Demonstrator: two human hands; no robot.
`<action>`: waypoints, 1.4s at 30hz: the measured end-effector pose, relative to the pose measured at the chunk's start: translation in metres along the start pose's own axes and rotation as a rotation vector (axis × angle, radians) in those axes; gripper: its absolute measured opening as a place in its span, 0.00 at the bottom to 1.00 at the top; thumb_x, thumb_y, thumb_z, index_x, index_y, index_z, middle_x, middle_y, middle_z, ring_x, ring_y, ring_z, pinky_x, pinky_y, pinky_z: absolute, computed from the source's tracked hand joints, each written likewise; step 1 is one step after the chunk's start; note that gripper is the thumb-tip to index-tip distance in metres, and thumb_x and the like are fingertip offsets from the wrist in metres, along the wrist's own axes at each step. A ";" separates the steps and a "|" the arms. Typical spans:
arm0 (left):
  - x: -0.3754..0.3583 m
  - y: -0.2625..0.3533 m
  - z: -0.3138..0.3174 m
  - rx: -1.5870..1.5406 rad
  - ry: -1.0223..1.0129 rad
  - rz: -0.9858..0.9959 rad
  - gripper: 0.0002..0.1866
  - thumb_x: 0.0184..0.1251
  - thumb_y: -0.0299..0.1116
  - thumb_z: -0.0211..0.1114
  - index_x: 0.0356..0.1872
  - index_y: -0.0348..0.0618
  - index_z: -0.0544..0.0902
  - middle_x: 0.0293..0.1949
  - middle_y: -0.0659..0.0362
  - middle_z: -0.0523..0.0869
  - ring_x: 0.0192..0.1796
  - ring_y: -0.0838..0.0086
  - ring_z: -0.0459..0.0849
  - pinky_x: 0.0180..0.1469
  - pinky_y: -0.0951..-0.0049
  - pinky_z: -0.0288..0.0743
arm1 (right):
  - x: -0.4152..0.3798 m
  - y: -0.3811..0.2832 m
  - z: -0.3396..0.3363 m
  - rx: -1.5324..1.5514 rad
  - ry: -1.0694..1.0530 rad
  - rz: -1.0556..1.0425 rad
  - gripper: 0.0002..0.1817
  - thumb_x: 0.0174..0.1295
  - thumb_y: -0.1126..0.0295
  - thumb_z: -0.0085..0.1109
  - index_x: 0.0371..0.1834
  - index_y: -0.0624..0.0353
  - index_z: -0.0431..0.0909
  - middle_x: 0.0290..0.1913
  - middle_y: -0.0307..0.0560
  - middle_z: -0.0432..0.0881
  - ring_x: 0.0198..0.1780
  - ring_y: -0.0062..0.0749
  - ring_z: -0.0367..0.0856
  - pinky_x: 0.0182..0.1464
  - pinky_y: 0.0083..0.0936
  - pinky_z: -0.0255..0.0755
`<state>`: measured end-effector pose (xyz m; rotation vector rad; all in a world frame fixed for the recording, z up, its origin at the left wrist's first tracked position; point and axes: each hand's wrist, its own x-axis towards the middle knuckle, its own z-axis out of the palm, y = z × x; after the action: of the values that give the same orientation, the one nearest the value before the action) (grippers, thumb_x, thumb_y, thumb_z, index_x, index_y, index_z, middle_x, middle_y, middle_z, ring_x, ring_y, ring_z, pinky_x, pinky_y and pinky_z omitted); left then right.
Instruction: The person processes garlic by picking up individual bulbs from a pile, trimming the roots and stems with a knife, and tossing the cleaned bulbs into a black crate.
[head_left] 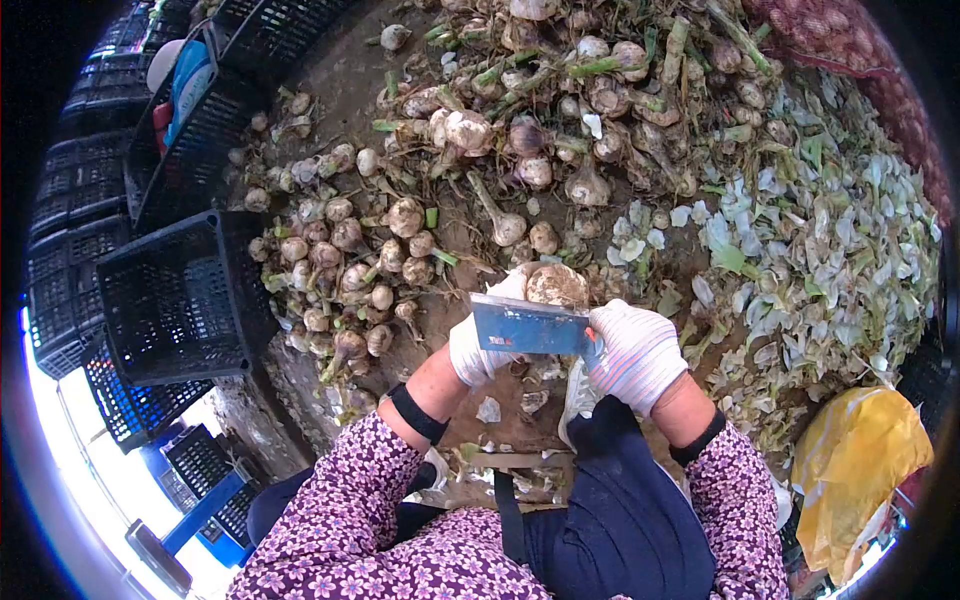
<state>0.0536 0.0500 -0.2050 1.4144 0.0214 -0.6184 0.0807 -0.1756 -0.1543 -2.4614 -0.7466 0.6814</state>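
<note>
Both of my hands wear white knit gloves. My right hand (637,352) is wrapped round the handle of a wide-bladed cleaver (530,327), whose blade points left across the middle of the view. Just beyond the blade is a large garlic bulb (556,286). My left hand (483,345) is closed on this bulb from the left; the blade partly hides its fingers. Soil-stained bulbs with stalks (468,130) lie heaped beyond my hands, and more trimmed bulbs (347,235) lie to the left.
An open black crate (180,300) stands at the left, near stacked crates (75,190). Loose peelings (800,260) cover the right side. A red mesh sack (880,80) is at the top right, and a yellow bag (862,460) lies at the lower right.
</note>
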 end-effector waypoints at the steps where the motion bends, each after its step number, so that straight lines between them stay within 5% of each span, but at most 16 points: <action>1: -0.001 0.000 0.002 -0.004 0.002 -0.001 0.37 0.64 0.35 0.74 0.71 0.38 0.65 0.62 0.55 0.81 0.61 0.73 0.81 0.65 0.69 0.75 | 0.000 0.001 0.000 0.017 0.003 -0.012 0.09 0.64 0.61 0.59 0.37 0.54 0.82 0.32 0.53 0.80 0.33 0.52 0.83 0.35 0.45 0.75; 4: -0.001 0.004 0.010 -0.385 0.040 -0.164 0.49 0.55 0.34 0.80 0.74 0.36 0.60 0.62 0.56 0.80 0.59 0.74 0.80 0.66 0.70 0.74 | -0.002 -0.001 -0.003 0.047 -0.005 -0.027 0.09 0.63 0.62 0.59 0.37 0.54 0.82 0.32 0.53 0.80 0.33 0.52 0.83 0.35 0.45 0.76; 9: 0.000 0.003 0.012 -0.144 0.058 -0.067 0.48 0.53 0.34 0.82 0.73 0.36 0.62 0.58 0.56 0.83 0.58 0.76 0.81 0.64 0.71 0.76 | -0.004 0.000 0.000 0.049 -0.039 0.001 0.08 0.62 0.63 0.59 0.36 0.55 0.81 0.31 0.53 0.80 0.33 0.53 0.83 0.35 0.45 0.76; 15: 0.004 -0.008 0.009 -0.263 0.027 -0.087 0.33 0.55 0.31 0.80 0.62 0.38 0.76 0.51 0.60 0.87 0.52 0.76 0.85 0.60 0.71 0.78 | -0.006 0.013 0.009 0.058 0.018 -0.069 0.07 0.58 0.64 0.61 0.34 0.55 0.80 0.30 0.52 0.79 0.32 0.52 0.82 0.35 0.44 0.75; 17: 0.004 -0.005 0.004 0.309 -0.146 0.030 0.20 0.64 0.30 0.70 0.58 0.38 0.82 0.52 0.57 0.88 0.52 0.73 0.86 0.59 0.71 0.79 | -0.007 0.020 0.015 0.049 0.058 -0.111 0.07 0.56 0.65 0.62 0.33 0.55 0.80 0.30 0.51 0.79 0.32 0.51 0.82 0.34 0.44 0.75; 19: -0.002 0.008 0.011 0.157 -0.109 -0.025 0.16 0.64 0.29 0.70 0.53 0.39 0.85 0.51 0.57 0.89 0.52 0.76 0.86 0.58 0.71 0.79 | -0.007 0.022 0.018 0.034 0.045 -0.103 0.05 0.56 0.66 0.61 0.32 0.53 0.80 0.30 0.50 0.79 0.32 0.50 0.82 0.34 0.43 0.76; 21: -0.007 0.005 0.013 -0.120 -0.173 -0.052 0.18 0.62 0.29 0.71 0.54 0.39 0.85 0.50 0.56 0.90 0.50 0.75 0.87 0.56 0.71 0.80 | -0.010 0.031 0.025 0.100 0.126 -0.187 0.05 0.55 0.68 0.60 0.33 0.53 0.81 0.28 0.49 0.79 0.31 0.49 0.83 0.34 0.42 0.77; 22: -0.006 0.044 0.016 0.310 -0.185 -0.295 0.21 0.58 0.33 0.74 0.53 0.39 0.84 0.47 0.57 0.91 0.47 0.74 0.88 0.55 0.72 0.81 | -0.013 0.052 0.035 0.060 0.062 -0.096 0.07 0.54 0.70 0.60 0.36 0.53 0.82 0.30 0.49 0.82 0.34 0.50 0.84 0.36 0.42 0.78; 24: -0.024 0.039 0.023 0.273 -0.229 -0.206 0.30 0.47 0.41 0.81 0.53 0.40 0.83 0.44 0.57 0.91 0.45 0.72 0.89 0.53 0.69 0.82 | -0.019 0.109 0.036 -0.086 -0.082 0.387 0.11 0.52 0.72 0.60 0.40 0.54 0.83 0.36 0.55 0.86 0.40 0.55 0.86 0.42 0.46 0.79; 27: -0.023 0.062 0.027 0.338 -0.257 -0.217 0.46 0.38 0.46 0.83 0.63 0.40 0.74 0.50 0.52 0.88 0.51 0.67 0.88 0.57 0.68 0.81 | -0.043 0.120 0.007 -0.174 0.214 0.213 0.07 0.55 0.73 0.60 0.38 0.59 0.79 0.32 0.58 0.83 0.39 0.57 0.84 0.40 0.42 0.78; 29: -0.022 0.057 0.026 0.509 -0.277 -0.255 0.46 0.39 0.48 0.83 0.63 0.39 0.75 0.54 0.50 0.86 0.52 0.64 0.88 0.57 0.67 0.81 | -0.037 0.125 0.010 0.066 0.211 0.386 0.10 0.53 0.74 0.61 0.40 0.60 0.77 0.28 0.52 0.80 0.32 0.49 0.81 0.38 0.36 0.76; 30: -0.022 0.068 0.028 0.617 -0.306 -0.232 0.40 0.43 0.45 0.80 0.61 0.42 0.77 0.53 0.48 0.85 0.50 0.58 0.88 0.54 0.63 0.82 | -0.032 0.116 0.005 0.161 0.126 0.421 0.08 0.55 0.73 0.61 0.38 0.60 0.77 0.26 0.49 0.77 0.28 0.41 0.78 0.35 0.33 0.74; 35: -0.020 0.034 0.037 0.985 -0.394 0.015 0.24 0.46 0.37 0.73 0.48 0.44 0.83 0.39 0.47 0.82 0.40 0.49 0.85 0.43 0.53 0.81 | -0.016 0.050 0.011 0.362 -0.147 0.178 0.06 0.56 0.69 0.62 0.31 0.59 0.77 0.22 0.47 0.75 0.25 0.40 0.76 0.33 0.33 0.74; 36: -0.018 0.032 0.039 1.119 -0.500 0.081 0.19 0.46 0.36 0.71 0.42 0.44 0.83 0.36 0.50 0.81 0.38 0.51 0.85 0.40 0.53 0.79 | -0.013 0.041 0.011 0.406 -0.255 0.151 0.09 0.56 0.64 0.59 0.33 0.58 0.78 0.26 0.57 0.79 0.31 0.57 0.80 0.36 0.42 0.75; 38: -0.018 0.022 0.045 1.370 -0.652 0.200 0.06 0.50 0.34 0.65 0.30 0.47 0.81 0.28 0.56 0.79 0.31 0.56 0.84 0.33 0.55 0.71 | -0.005 0.028 0.009 0.354 -0.299 0.169 0.09 0.55 0.63 0.59 0.34 0.57 0.78 0.28 0.58 0.81 0.33 0.58 0.82 0.37 0.44 0.76; 42: -0.018 0.013 0.040 1.414 -0.673 0.207 0.05 0.55 0.35 0.62 0.31 0.49 0.82 0.28 0.57 0.79 0.31 0.57 0.83 0.37 0.56 0.70 | -0.003 0.021 0.009 0.416 -0.291 0.203 0.09 0.55 0.64 0.60 0.33 0.58 0.78 0.28 0.58 0.81 0.33 0.58 0.81 0.36 0.43 0.76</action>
<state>0.0303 0.0203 -0.1793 2.3915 -1.3013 -0.9595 0.0817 -0.1904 -0.1721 -2.0923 -0.4025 1.1621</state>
